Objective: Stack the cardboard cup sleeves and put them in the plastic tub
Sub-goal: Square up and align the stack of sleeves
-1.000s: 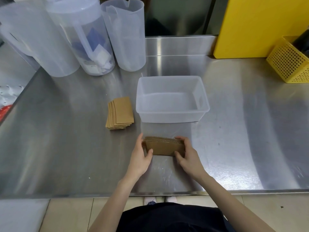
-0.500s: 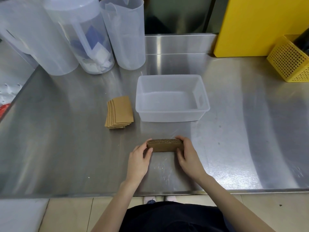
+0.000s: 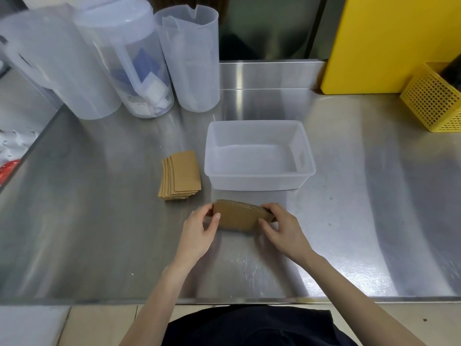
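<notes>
Near tub [image 3: 259, 181], left hand [image 3: 199, 236] and right hand [image 3: 284, 233] pinching sleeve bundle [image 3: 238, 219] ends, squaring edges for loading.

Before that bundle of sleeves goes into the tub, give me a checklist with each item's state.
1. Both hands hold the bundle of sleeves: left hand and right hand at its ends. Ok.
2. Bundle edges squared: top edges look slightly fanned. Not ok.
3. Plastic tub empty and open. Ok.
4. Path from bundle to tub clear. Ok.
5. All sleeves gathered: second pile lies fanned left of the tub. Not ok.
6. Grip firmness. Cannot tell.
</notes>
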### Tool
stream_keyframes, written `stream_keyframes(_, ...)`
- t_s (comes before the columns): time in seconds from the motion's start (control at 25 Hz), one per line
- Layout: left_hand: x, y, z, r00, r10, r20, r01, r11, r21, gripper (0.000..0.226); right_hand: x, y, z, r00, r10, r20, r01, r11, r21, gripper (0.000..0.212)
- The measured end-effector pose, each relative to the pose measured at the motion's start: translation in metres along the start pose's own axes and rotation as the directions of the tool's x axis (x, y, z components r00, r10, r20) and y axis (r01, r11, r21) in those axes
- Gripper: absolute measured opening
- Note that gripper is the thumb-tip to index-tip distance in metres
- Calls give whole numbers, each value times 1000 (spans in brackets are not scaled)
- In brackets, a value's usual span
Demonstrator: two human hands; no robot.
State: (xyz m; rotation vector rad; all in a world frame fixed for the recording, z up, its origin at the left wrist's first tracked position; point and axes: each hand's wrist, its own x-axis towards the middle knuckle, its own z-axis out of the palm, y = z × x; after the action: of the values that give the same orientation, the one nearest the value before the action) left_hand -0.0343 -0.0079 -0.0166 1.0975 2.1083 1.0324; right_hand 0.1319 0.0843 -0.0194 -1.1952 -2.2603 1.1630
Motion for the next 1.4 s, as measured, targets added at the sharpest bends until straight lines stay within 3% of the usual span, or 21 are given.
stream_keyframes(0.28, 26, 15, -38, 990, -69, -119, 51, 987, -150, 38, 36, -38, 8, 993, -30, 115, 26, 999, 33, 27)
stream_keyframes(0.44, 51, 14, -65, 983, -39, -180, 18, 993, -116, 37, 58, -69, 11, 979, -93, 184, 79, 994, 80, 34)
stream_keyframes(0.64, 83, 20, -97, 987, 86, -135, -81, 996, 39, 32, 94, -107, 11, 960, -140, 242, 128, 990, 63, 41)
stream_keyframes(0.8, 107, 26, -115, 990, 107, -91, -98, 991, 96, 31, 125, -130, 17, 940, -114, 321, 116, 993, 11, 50)
stream_keyframes(0.96, 129, 20, -127, 996, -15, -88, 20, 999, 50, 35, 150, -143, 31, 913, 54, 403, -74, 997, 34, 37)
stream_keyframes(1.12, 131, 11, -120, 974, -220, -63, 218, 975, -34, 55, 161, -146, 53, 893, 211, 398, -283, 950, 133, 31)
stream_keyframes(1.24, 127, 5, -112, 965, -263, -17, 262, 964, -52, 55, 165, -146, 66, 902, 258, 347, -293, 955, 53, 32)
stream_keyframes(1.4, 126, 2, -106, 954, -292, -62, 284, 952, -112, 39, 165, -144, 84, 935, 255, 247, -233, 966, -112, 35)
